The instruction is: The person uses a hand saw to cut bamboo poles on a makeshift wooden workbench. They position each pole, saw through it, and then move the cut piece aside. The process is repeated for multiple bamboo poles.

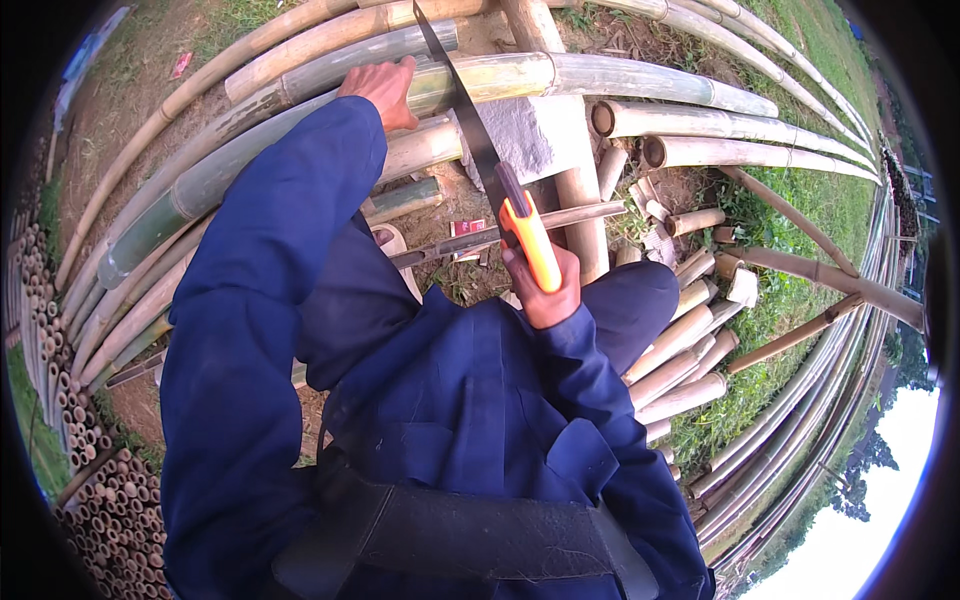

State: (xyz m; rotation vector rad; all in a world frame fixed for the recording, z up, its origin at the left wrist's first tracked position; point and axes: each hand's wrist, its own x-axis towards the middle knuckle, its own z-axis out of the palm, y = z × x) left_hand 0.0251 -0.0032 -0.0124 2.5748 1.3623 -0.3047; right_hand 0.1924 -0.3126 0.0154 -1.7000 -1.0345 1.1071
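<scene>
A hand saw with an orange and black handle is gripped in my right hand, close to my knee. Its long dark blade runs up and away, lying across a thick bamboo pole. Just left of the blade, my left hand grips that pole from above, fingers curled over it. The pole stretches from the left side to the far right, over a thicker bamboo crosspiece. How deep the blade sits in the pole, I cannot tell.
Other bamboo poles lie beside the held one. Short cut bamboo pieces are heaped by my right knee. A pale block sits under the pole. Stacked bamboo fills the lower left, and long poles lie at right.
</scene>
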